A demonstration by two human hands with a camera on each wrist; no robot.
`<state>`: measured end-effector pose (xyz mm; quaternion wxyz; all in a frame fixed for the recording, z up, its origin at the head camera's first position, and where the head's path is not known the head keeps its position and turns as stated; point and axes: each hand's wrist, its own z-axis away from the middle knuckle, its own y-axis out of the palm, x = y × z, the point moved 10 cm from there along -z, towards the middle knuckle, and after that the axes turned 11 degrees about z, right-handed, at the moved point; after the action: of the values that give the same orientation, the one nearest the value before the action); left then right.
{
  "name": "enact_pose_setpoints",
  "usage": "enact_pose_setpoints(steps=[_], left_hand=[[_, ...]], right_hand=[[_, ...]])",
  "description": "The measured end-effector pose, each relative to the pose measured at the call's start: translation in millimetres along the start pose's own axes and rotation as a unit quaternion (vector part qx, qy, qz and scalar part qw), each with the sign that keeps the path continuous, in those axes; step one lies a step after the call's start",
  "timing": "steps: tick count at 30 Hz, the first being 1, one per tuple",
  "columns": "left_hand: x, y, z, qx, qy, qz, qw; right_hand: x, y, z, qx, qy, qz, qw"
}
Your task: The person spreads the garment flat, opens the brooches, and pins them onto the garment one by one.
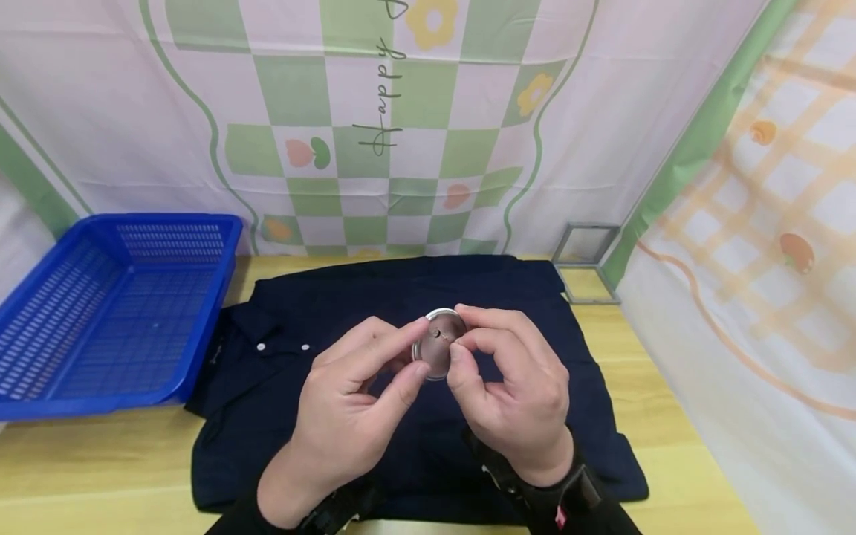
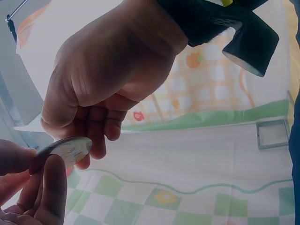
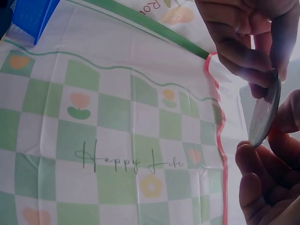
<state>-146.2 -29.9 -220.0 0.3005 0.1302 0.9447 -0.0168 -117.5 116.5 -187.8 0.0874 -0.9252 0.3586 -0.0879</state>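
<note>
Over a dark navy polo shirt [image 1: 381, 286], both hands hold a round button badge [image 1: 433, 362], its grey metal back and small pin facing up in the head view. My left hand [image 1: 348, 397] pinches the badge's left edge between thumb and forefinger. Fingers of my right hand [image 1: 518, 386] grip at the right rim, with thumb and a fingertip closed at the pin by the badge's middle. Seen edge-on in the left wrist view, the badge [image 2: 72, 152] shows a pale printed front. The shirt lies flat, two white buttons near its collar.
A blue plastic basket [image 1: 230, 238] stands to the left on the yellow wood-grain table [image 1: 642, 401], beside the collar. At the back right, a grey hinged frame [image 1: 585, 264] stands by the shirt's corner. Patterned cloth [image 1: 428, 89] hangs behind and along the right side.
</note>
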Motion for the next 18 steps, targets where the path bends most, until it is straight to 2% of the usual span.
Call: enact_pose_setpoints(steps=[2, 4, 5, 7, 10, 12, 14, 18], left_hand=[[3.0, -1.7, -0.6, 0.001, -0.014, 0.005, 0.9999], [8.1, -6.5, -1.5, -0.005, -0.037, 0.019, 0.9991], [10.8, -9.9, -1.8, -0.009, -0.047, 0.025, 0.9985], [16.5, -17.6, -2.5, -0.020, -0.071, 0.038, 0.9965], [22.5, -27.2, -2.8, -0.025, -0.095, 0.051, 0.9939], [24.6, -29.6, -2.9, -0.019, -0.104, 0.067, 0.9921], [26.9, -29.3, -2.4, -0.007, -0.112, 0.084, 0.9902], [31.0, -26.0, -0.4, 0.009, -0.127, 0.118, 0.9848]], right_hand=[[-4.2, 1.9, 1.2, 0.015, 0.014, -0.016, 0.9997], [-11.7, 6.1, 3.5, 0.047, 0.046, -0.070, 0.9954], [-16.4, 9.1, 5.6, 0.066, 0.068, -0.104, 0.9900], [-25.2, 16.3, 11.1, 0.106, 0.118, -0.189, 0.9691], [-29.3, 27.9, 18.8, 0.151, 0.168, -0.313, 0.9226], [-24.6, 34.7, 20.0, 0.175, 0.162, -0.365, 0.9001], [-17.7, 38.9, 18.8, 0.189, 0.139, -0.396, 0.8877], [-8.4, 42.7, 17.3, 0.205, 0.106, -0.410, 0.8823]])
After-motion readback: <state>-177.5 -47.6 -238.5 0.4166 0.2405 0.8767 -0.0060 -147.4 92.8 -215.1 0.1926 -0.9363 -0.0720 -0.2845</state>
